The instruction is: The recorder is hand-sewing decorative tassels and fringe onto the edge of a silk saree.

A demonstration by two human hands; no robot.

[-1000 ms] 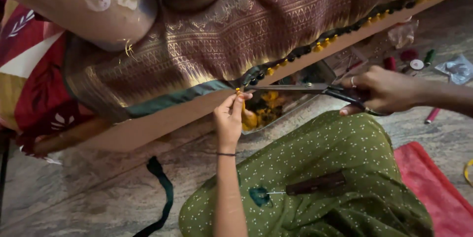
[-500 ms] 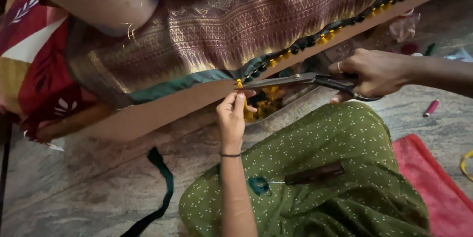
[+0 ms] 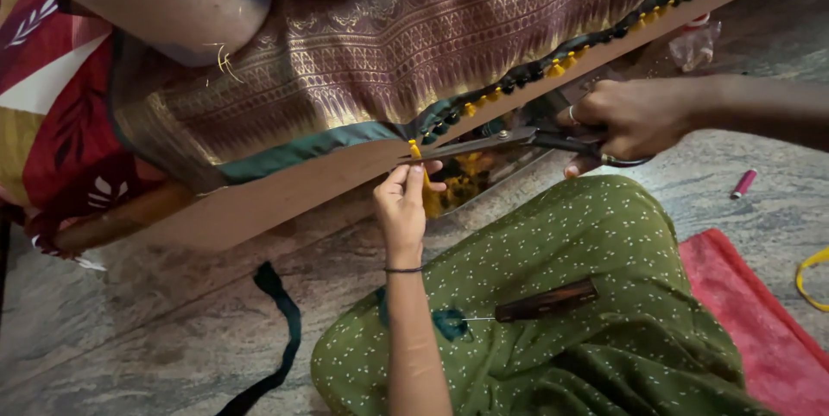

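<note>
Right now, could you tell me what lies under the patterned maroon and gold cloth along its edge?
A flat brown board shows beneath the cloth; its beaded fringe hangs along the board's edge. Whatever the cloth covers further back is hidden.

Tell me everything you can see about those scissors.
The scissors are long and metal, with grey blades joined at a round pivot screw and dark handle loops. The right hand grips the handles, fingers through the loops. They lie nearly level, blades pointing left along the edge of the maroon and gold cloth. The blade tips reach the yellow tassel that the left hand pinches. The blades look almost closed.
</note>
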